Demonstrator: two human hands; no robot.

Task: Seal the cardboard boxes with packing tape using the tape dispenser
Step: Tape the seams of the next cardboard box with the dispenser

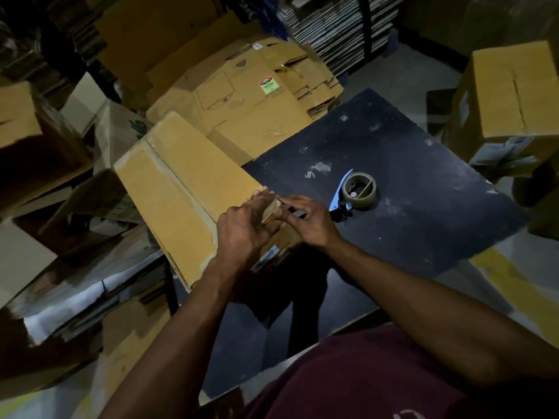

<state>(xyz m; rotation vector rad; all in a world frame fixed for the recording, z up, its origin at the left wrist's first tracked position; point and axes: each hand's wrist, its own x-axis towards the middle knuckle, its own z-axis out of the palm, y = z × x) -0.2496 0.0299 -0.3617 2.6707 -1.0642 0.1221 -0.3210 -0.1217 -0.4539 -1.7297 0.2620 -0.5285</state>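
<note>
Far left: piles of brown boxes [36,125] in the dark. Next, a long cardboard box [181,176] lying on the left edge of the dark bench [408,164], with a strip of tape along its top. Left hand [245,225] flat on the near corner of that box, fingers straight. Right hand [305,220] just beside, fingers loose, touching the same corner, gripping nothing. Further right, tape dispenser [354,190] resting on the bench, apart from both hands. Far right, another box [514,89].
</note>
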